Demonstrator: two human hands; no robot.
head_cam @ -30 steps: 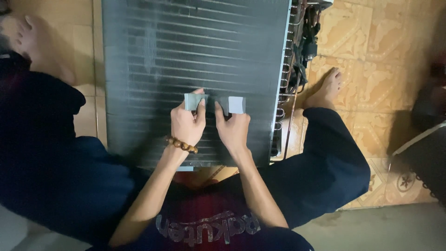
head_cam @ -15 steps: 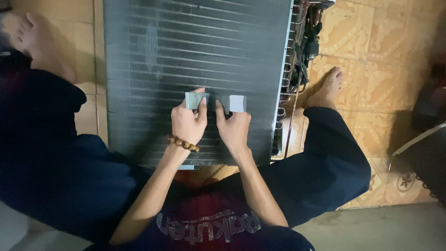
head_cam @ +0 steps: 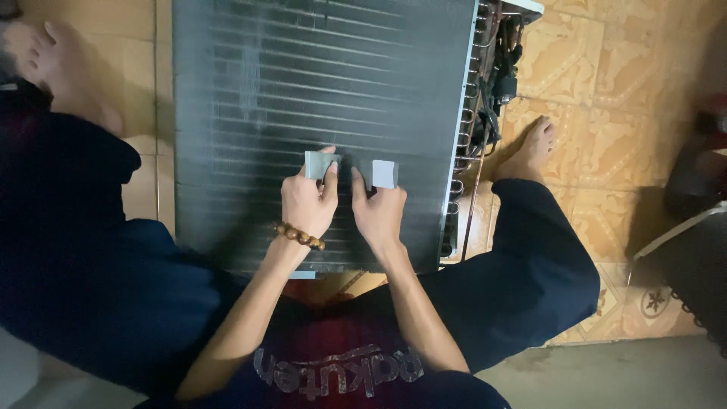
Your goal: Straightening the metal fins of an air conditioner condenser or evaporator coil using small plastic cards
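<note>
Patterned tan floor tiles (head_cam: pixel 606 98) under a seated person working on a finned coil panel (head_cam: pixel 318 98).

Nearest, dark trousered legs spread to either side, with bare feet at ten and two o'clock. Between the knees, the left hand (head_cam: pixel 307 203), a bead bracelet (head_cam: pixel 299 235) on its wrist, pinches one end of a grey comb-like tool (head_cam: pixel 316 163); the right hand (head_cam: pixel 379 212) grips the paler end (head_cam: pixel 384 173). Both press the tool flat against the panel's lower middle. Beyond, at one o'clock, copper tubing and wiring (head_cam: pixel 492 83) run along the panel's edge.
</note>
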